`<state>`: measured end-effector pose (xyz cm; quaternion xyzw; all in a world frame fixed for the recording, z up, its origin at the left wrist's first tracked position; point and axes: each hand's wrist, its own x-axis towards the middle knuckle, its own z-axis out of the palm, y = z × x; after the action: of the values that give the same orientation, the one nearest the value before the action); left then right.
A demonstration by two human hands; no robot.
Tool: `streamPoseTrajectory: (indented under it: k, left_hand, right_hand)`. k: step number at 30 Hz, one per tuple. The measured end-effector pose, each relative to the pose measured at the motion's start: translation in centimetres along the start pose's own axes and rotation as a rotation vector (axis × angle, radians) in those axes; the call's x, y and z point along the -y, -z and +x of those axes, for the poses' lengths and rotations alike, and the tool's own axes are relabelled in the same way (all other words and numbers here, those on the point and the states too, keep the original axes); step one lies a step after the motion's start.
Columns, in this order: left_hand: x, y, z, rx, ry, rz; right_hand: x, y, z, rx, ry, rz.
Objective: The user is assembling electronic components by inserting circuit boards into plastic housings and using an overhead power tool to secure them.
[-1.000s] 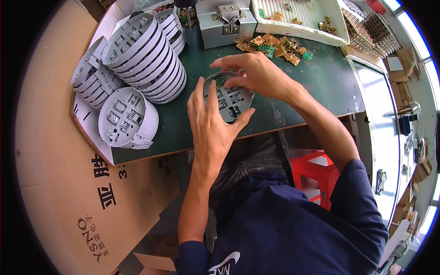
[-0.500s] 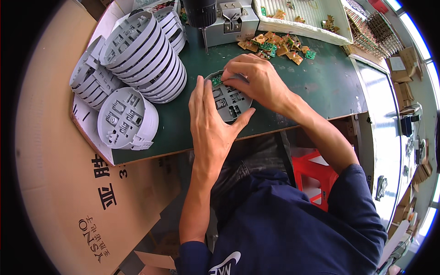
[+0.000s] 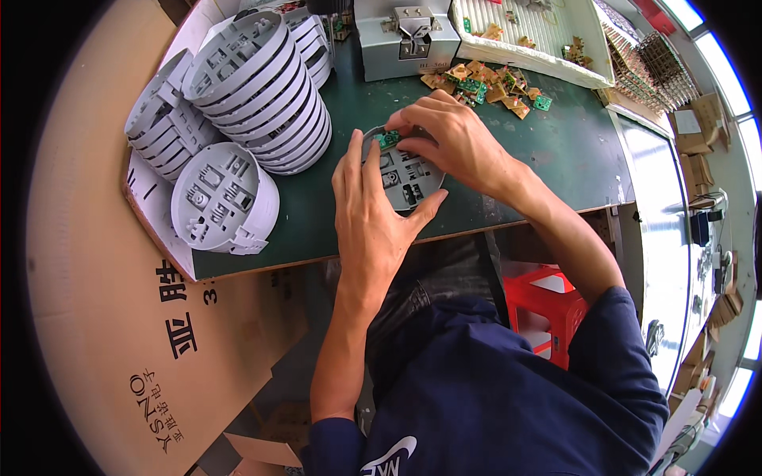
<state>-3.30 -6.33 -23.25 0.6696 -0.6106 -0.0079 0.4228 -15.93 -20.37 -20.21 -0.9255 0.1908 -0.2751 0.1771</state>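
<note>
A round grey plastic housing (image 3: 413, 170) with moulded slots and compartments lies on the green workbench in front of me. My left hand (image 3: 373, 202) grips it, with fingers along its left side and the thumb at its near right rim. A small green circuit board (image 3: 387, 140) sits inside the housing by the far left rim. At this board is my right hand (image 3: 456, 143), thumb and forefinger closed on its right end. The fingers of my left hand reach the board's left end. Part of the housing's right side is hidden under my right hand.
Stacked grey housings (image 3: 270, 103) stand at the left, with a single housing (image 3: 222, 198) nearer me. Loose circuit boards (image 3: 496, 87) lie in a heap beyond my hands. Behind are a grey metal box (image 3: 409, 47) and a white foam tray (image 3: 540, 55). A red stool (image 3: 548, 305) is below.
The view has shifted slightly. The dark cylindrical tool hanging at the top has almost left the picture. Both hands stay at the housing, and the right fingers have shifted slightly on the circuit board.
</note>
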Motion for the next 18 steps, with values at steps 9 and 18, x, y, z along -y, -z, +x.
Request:
streamPoseTrajectory:
  k: [9,18]
  left_hand:
    - [0.4,0.6,0.2,0.021,0.043,-0.107]
    - [0.8,1.5,0.2,0.09,0.115,-0.274]
  right_hand:
    - [-0.4,3.5,3.2,0.396,0.183,-0.044]
    - [-1.8,3.9,5.3,0.547,0.434,-0.225]
